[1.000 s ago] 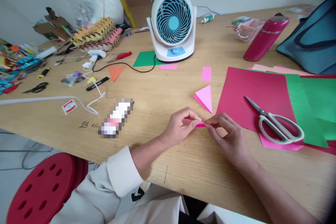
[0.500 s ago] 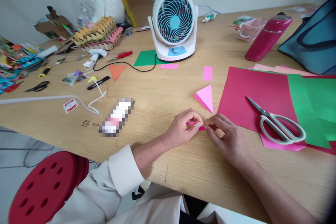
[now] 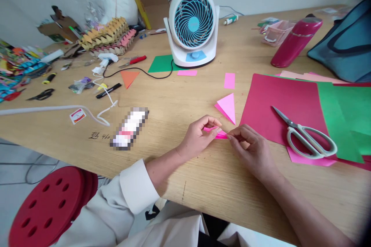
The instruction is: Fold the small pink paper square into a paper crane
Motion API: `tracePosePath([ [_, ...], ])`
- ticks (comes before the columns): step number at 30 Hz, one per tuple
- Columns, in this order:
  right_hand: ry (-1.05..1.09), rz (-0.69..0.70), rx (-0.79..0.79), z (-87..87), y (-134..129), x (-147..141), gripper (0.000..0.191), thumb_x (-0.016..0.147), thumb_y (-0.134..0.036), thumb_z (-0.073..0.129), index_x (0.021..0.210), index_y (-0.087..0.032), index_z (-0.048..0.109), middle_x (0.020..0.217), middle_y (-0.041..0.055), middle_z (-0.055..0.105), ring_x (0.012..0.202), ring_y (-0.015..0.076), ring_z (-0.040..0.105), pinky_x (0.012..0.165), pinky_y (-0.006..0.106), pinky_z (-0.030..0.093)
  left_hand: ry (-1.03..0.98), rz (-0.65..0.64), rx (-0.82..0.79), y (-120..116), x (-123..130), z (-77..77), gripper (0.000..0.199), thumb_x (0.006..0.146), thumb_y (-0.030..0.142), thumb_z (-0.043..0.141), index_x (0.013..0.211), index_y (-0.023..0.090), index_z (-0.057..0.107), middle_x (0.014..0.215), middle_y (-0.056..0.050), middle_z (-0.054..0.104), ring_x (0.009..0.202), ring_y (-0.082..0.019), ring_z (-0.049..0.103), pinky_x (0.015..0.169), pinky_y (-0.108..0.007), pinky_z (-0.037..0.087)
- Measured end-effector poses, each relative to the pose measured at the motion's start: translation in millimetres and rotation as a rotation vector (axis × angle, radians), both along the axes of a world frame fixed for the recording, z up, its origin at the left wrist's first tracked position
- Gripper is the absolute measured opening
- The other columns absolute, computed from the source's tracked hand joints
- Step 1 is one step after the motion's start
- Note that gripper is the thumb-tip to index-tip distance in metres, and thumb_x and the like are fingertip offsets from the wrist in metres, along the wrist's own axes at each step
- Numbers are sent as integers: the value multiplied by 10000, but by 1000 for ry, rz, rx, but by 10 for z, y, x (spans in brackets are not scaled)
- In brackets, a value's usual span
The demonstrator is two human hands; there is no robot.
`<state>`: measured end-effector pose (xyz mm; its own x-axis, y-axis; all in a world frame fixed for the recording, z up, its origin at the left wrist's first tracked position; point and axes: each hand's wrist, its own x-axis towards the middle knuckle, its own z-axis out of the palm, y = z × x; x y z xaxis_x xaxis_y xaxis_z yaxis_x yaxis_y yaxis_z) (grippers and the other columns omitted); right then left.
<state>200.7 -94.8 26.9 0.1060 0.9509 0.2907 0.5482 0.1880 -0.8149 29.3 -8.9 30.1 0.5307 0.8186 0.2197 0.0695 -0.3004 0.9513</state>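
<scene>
A small folded piece of bright pink paper (image 3: 220,134) is held between my two hands, low over the table. My left hand (image 3: 201,135) pinches it between thumb and fingers from the left. At its right tip, the thumb and fingertips of my right hand (image 3: 251,148) are closed on it. Just beyond my hands lies a folded pink paper triangle (image 3: 227,107), and farther back is a small pink paper rectangle (image 3: 229,81). Scissors with pale handles (image 3: 311,142) rest on a dark red sheet (image 3: 284,104) to the right of my right hand.
A white fan (image 3: 193,27) stands at the back on a wooden table (image 3: 174,100). To its right are a magenta bottle (image 3: 297,42) and a blue bag (image 3: 344,46). Green sheets (image 3: 348,119) lie far right. A phone (image 3: 129,129) and a black marker (image 3: 108,90) are left.
My hands have moved slightly apart, and more of the pink paper shows between them. The left fingertips have shifted a little left and up along it.
</scene>
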Motion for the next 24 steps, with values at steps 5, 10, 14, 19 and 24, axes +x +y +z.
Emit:
tracePosePath([
  [5,68,-58,-20,-26,4,1,143,949,-287,581,836,-212,626,801,12,581,678,127,546,589,256,427,-38,-55,-186,-13,17,-33,279,841,337,706,1026,147,620,950,-37,655,841,-127,621,766,-236,482],
  [10,100,-29,-66,-62,14,-4,150,946,-310,582,844,-211,629,790,12,580,669,131,537,582,259,421,-56,3,-240,-25,38,-27,191,839,304,685,801,137,601,769,2,625,689,-85,574,657,-203,452],
  [14,99,57,-140,-82,23,-32,168,940,-327,584,832,-206,630,779,12,581,667,136,530,603,272,420,-96,6,-321,-11,32,-14,306,807,412,737,829,144,590,630,53,551,491,-41,448,466,-174,346],
  [19,107,105,-189,-76,29,-54,222,942,-353,570,790,-198,614,744,9,567,653,137,511,608,281,399,-146,-12,-362,-9,22,7,416,764,494,774,835,150,552,613,63,532,433,-26,419,394,-164,307],
  [24,189,49,-205,-111,33,-21,247,938,-408,582,832,-190,624,748,19,590,648,142,503,585,281,389,-223,-147,-455,-38,51,3,473,726,490,808,892,162,509,719,31,578,560,-65,544,455,-171,427],
])
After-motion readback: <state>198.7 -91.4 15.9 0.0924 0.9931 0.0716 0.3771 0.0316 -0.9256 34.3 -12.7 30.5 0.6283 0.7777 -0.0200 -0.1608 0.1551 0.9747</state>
